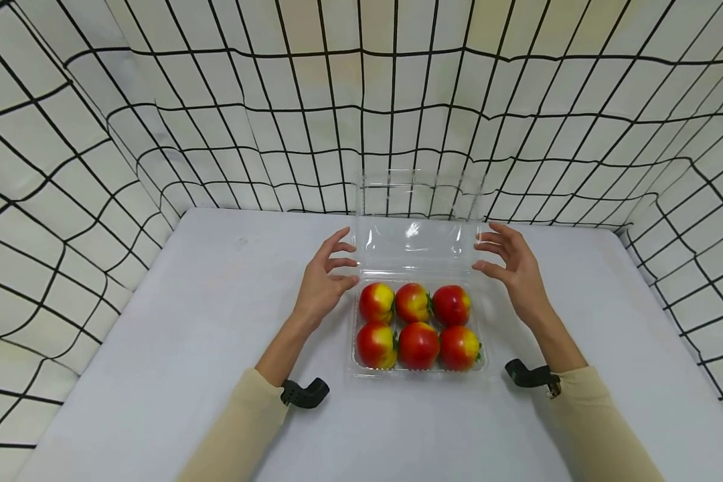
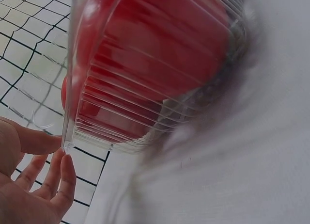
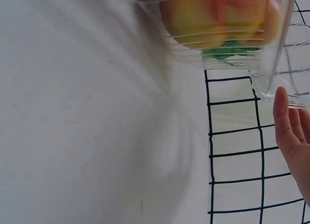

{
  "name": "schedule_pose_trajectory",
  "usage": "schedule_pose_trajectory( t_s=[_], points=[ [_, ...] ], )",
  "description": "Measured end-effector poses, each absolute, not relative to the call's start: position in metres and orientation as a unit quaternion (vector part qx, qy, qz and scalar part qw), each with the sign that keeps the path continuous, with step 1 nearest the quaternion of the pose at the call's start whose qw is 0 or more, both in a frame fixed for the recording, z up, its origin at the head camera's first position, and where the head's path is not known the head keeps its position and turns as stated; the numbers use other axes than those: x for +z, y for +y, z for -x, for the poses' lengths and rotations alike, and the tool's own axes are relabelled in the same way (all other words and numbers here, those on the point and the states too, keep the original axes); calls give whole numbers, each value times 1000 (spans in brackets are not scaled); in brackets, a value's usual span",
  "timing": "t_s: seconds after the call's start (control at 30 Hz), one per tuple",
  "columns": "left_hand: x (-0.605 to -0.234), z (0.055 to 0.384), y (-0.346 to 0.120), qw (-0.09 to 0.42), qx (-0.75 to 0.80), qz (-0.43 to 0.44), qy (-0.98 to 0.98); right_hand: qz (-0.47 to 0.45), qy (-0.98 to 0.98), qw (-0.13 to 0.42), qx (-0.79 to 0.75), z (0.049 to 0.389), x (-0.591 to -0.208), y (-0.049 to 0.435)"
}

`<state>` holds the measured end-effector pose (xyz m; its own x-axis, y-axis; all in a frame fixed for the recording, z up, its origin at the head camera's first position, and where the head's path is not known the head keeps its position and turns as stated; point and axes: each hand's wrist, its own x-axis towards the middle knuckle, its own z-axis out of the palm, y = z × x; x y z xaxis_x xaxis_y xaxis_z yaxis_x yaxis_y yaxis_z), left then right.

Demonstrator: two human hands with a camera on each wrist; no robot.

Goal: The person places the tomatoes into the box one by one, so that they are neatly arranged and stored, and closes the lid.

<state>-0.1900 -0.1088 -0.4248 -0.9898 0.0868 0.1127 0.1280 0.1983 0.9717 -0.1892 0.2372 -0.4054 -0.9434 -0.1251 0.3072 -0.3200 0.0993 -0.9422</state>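
A clear plastic clamshell box (image 1: 418, 373) lies on the table with its lid (image 1: 418, 244) raised at the back. Inside sit several red-and-yellow, apple-like fruits (image 1: 418, 345) in two rows, some showing green leaves. My left hand (image 1: 323, 284) is at the lid's left side, fingers spread and tips close to the plastic edge. The left wrist view places its thumb and fingertips by the box's rear corner. At the lid's right side is my right hand (image 1: 512, 271), fingers extended toward the edge. In the right wrist view a fingertip (image 3: 281, 95) appears to touch the plastic corner.
A white-covered table (image 1: 217, 321) carries the box. Black wire mesh (image 1: 313, 134) over white sheeting rises behind the table and along both sides. Each wrist wears a black camera mount (image 1: 306, 393), close to the tabletop.
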Motion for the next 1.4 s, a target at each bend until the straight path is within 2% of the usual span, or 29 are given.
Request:
schedule_pose_trajectory(
  t_s=[0.57,0.9,1.4],
  points=[
    [-396,202,-105,80,-671,118,-728,-161,-669,80,721,193,-397,233],
    [-377,207,-104,92,-708,135,-688,-166,-643,85,743,194,-395,232],
    [-367,204,-98,76,-693,142,-703,-157,-631,91,754,194,-398,231]
  ],
)
